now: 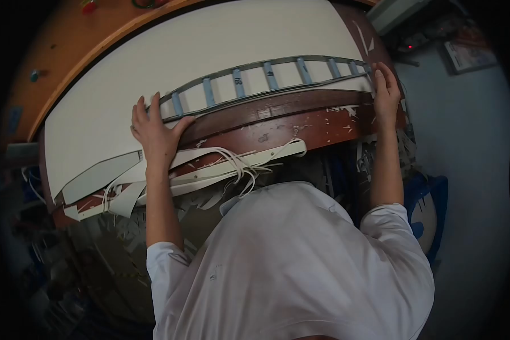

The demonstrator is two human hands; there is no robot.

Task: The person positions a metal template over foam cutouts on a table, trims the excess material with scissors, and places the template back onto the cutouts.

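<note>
A long, narrow metal cutting die (270, 75), ladder-like with several blue crossbars, lies across the front part of a white sheet (209, 45). My left hand (156, 131) spans its left end, thumb at the near edge and fingers at the far edge. At the right end, the fingers of my right hand (386, 93) are closed around the tip. Dark markings show on some of the crossbars. Under the sheet is a reddish-brown board (300, 126), whose front strip is visible.
An orange machine beam (73, 62) runs along the far side. Loose white strips (232, 161) and a grey-white offcut (99, 178) lie at the front left. Small scraps litter the board's front edge. A blue-framed object (436, 215) stands at the lower right.
</note>
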